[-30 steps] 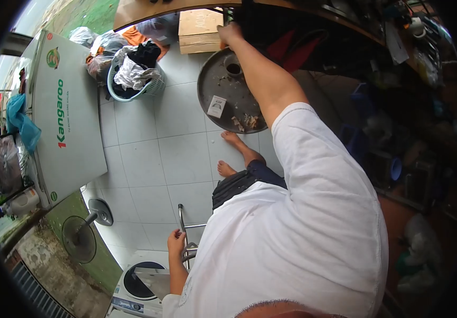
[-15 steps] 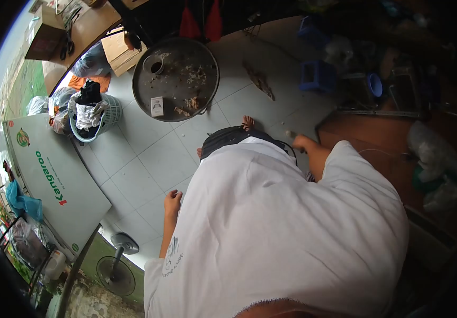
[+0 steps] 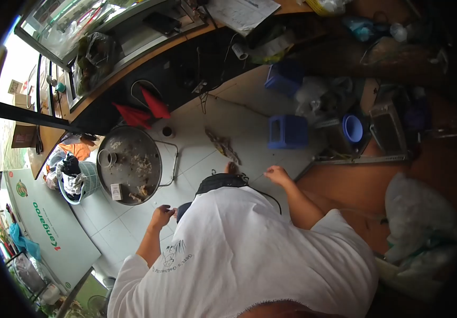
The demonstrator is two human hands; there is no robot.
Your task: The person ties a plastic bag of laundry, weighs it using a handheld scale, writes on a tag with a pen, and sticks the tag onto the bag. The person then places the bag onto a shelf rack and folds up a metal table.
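Observation:
My left hand (image 3: 162, 217) hangs beside my left thigh, its fingers loosely bent and partly apart, with nothing visible in them. Nearest to it is a round dark metal tray table (image 3: 126, 183) with scraps scattered on top, a small white box (image 3: 116, 192) and a ring-shaped glass dish (image 3: 108, 158). On the other side, my right hand (image 3: 277, 174) is held out from my hip over the floor. Its fingers are slightly curled and I see no object in them. A blue plastic stool (image 3: 287, 132) stands beyond that hand, apart from it.
A curved wooden counter (image 3: 117, 79) crosses the far side. Tiled floor (image 3: 191, 177) carries a crumpled brownish scrap (image 3: 222, 145). A laundry basket (image 3: 86, 183) and a Kangaroo-labelled white panel (image 3: 48, 228) stand left. To the right are a blue bucket (image 3: 352, 128) and plastic bags (image 3: 416, 212).
The view has swung so the tray table sits further left and lower, and more counter shows. My right hand has come out into fuller view; my left hand stays by my side.

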